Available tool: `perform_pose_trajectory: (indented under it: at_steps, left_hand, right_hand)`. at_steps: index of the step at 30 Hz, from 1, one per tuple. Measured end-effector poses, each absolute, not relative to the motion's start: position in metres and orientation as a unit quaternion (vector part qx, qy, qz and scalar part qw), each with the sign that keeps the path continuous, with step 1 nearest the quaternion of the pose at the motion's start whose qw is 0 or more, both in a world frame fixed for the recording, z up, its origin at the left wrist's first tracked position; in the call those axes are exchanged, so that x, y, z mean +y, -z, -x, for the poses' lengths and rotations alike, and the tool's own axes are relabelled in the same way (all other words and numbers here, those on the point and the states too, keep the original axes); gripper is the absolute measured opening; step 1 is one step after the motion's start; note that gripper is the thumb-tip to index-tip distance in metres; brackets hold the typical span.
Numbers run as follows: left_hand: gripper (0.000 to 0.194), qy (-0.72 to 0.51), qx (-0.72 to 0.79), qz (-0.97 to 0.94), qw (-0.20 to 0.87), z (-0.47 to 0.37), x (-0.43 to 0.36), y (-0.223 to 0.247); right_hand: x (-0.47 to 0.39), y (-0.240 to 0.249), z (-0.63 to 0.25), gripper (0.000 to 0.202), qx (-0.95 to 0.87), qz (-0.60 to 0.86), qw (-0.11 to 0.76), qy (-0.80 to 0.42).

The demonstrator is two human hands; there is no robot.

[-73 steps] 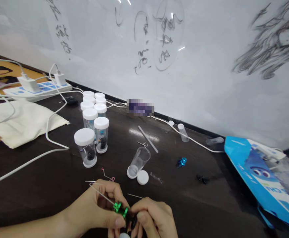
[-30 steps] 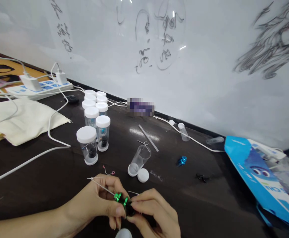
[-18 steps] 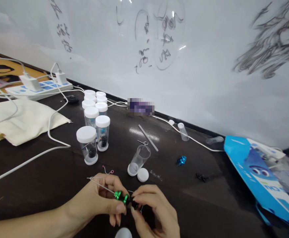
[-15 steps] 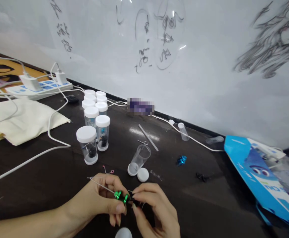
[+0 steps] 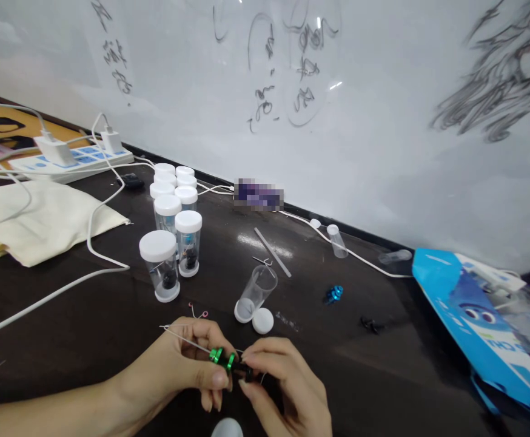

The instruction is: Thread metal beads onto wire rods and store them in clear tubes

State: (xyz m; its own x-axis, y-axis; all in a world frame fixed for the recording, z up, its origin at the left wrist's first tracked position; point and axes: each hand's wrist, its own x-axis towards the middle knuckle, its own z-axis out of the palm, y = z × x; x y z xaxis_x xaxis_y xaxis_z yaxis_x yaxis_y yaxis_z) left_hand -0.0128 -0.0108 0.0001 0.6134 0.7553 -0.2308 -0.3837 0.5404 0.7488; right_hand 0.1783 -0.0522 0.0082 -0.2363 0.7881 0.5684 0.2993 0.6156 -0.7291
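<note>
Green metallic-looking rings (image 5: 231, 362) banded the small piece (image 5: 224, 360) that I held above the bench (image 5: 383, 382), toward its near edge, which lay out of view. My left hand (image 5: 196, 361) pinched it between thumb and fingers, while the grip of my right hand (image 5: 287, 379) pressed thumb and fingertips onto the black part (image 5: 248, 372) at its other end. I judged the piece light and stiff, its glossy rings likely smooth enough to slip in a loose hold; the ringed body looked the best place to take hold. The thin wire (image 5: 192, 345) slanting out past my left fingers seemed springy and easy to bend, so I reckoned it better left unpressed. My fingers covered much of the black part, and I could not tell whether it was joined to the rings or separate. A finer wire (image 5: 262, 379) showed beside my right hand, its start hidden. A white rounded thing (image 5: 227, 428) below was cut off by the bottom of the view, and an object (image 5: 259, 195) at the bench's back edge was too blocky to make out.
</note>
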Motion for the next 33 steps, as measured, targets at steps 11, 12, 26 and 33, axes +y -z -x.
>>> perform_pose_trajectory:
  at_steps: [11,12,26,33]
  left_hand:
    - [0.022,-0.334,0.281,-0.333,0.836,0.012,-0.011,-0.001]
    - [0.022,-0.336,0.281,-0.335,0.835,0.013,-0.011,-0.001]
    - [0.023,-0.321,0.302,-0.354,0.825,0.013,-0.012,0.000]
    - [0.024,-0.320,0.301,-0.361,0.822,0.012,-0.013,0.000]
  right_hand:
    - [-0.054,-0.006,-0.176,0.035,-0.737,0.357,0.520,-0.241]
    - [-0.054,-0.006,-0.177,0.035,-0.738,0.356,0.520,-0.241]
    - [-0.056,-0.003,-0.177,0.033,-0.744,0.372,0.514,-0.209]
    - [-0.053,-0.016,-0.178,0.035,-0.754,0.359,0.504,-0.223]
